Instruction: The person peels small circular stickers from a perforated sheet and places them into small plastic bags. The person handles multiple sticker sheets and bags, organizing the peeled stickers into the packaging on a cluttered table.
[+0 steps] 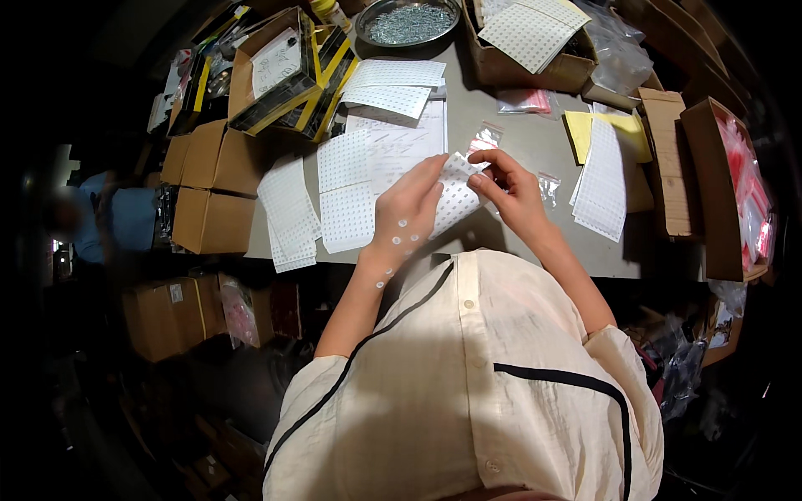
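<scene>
My left hand (408,204) grips a white sticker sheet (455,194) printed with rows of small dark marks. Several small round white stickers (403,224) are stuck to the back of that hand and its wrist. At the sheet's upper right edge, the thumb and forefinger of my right hand (511,192) are closed on it; whether a single sticker is between them is too small to tell. Just beyond my fingers lies a small clear zip bag (487,136) with red on it. Another small clear bag (548,189) rests right of my right hand.
More sticker sheets (347,213) and a written paper (418,138) cover the table (514,125) on the left. A metal bowl (409,23) of small metal parts stands at the back. Cardboard boxes (213,159) line both sides; a box (727,209) at right holds red-and-clear bags.
</scene>
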Available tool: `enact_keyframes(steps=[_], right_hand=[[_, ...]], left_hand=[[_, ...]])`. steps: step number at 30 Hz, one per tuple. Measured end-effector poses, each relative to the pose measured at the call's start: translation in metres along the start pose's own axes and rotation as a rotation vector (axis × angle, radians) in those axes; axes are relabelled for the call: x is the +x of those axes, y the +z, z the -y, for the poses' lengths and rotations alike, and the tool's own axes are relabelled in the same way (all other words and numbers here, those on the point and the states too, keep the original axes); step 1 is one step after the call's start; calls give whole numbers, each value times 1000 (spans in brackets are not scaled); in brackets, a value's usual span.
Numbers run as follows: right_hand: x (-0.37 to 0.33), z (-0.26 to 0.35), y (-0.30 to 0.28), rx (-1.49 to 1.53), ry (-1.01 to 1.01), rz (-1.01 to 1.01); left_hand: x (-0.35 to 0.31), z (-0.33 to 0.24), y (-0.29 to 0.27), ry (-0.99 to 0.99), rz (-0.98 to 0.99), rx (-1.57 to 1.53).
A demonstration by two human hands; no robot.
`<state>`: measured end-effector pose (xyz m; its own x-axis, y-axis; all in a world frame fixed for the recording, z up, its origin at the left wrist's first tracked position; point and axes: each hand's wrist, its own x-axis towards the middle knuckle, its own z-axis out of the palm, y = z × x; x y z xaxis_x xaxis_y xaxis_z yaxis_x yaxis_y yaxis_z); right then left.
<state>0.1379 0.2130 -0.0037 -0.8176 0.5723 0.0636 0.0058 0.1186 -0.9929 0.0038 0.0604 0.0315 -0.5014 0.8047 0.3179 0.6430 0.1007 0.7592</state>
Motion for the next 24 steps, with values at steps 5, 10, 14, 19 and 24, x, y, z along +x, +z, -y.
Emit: enact_keyframes(steps=[5,10,14,19,24], right_hand=[[2,1,1,116,-31,22],[9,14,1,80,-63,97],[17,27,12,-518,-669,-203],[13,42,21,-649,-749,-242],[14,47,18,-649,-745,-248]], left_hand=[[0,3,-15,-153,76,-309],[8,5,-28,-464,295,-640],[11,-4,-19,-529,122,-775],[10,-12,-16,-464,76,-670],[13,-24,-21,-298,117,-444]])
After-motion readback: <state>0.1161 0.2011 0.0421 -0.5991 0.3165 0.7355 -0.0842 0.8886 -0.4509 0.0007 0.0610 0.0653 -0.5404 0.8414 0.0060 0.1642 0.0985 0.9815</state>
